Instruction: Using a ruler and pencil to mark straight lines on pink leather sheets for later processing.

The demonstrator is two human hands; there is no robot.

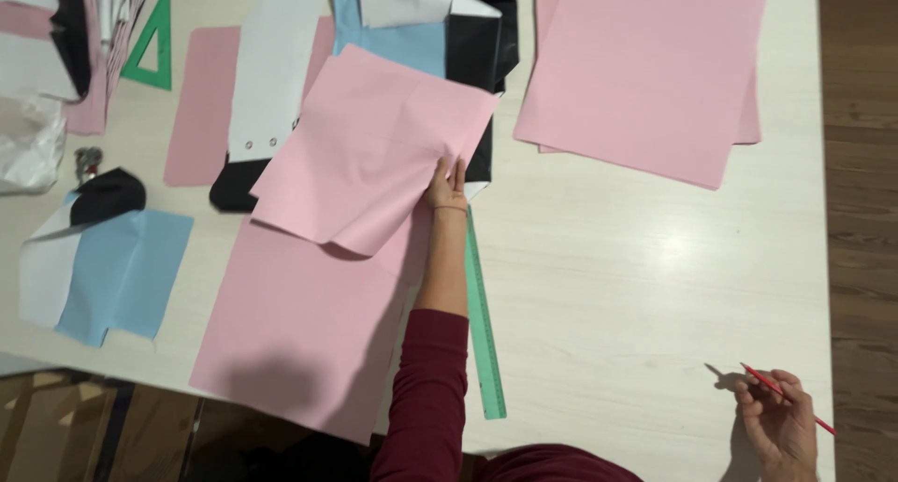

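Mid-fold on upper pink sheet (369,145): left hand (447,185) reaching across table (636,286), fingers pinched on its right edge, sheet lifted over lower pink sheet (299,323) beside green ruler (484,332); right hand (781,426) curled around red pencil (784,396); next probably aligning edges, flattening.

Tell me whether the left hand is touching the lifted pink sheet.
Touching. The head view shows the left hand with its fingers laid on the right edge of the lifted pink sheet, no gap between them.

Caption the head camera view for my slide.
Left hand lifts a pink sheet; right hand holds a red pencil.
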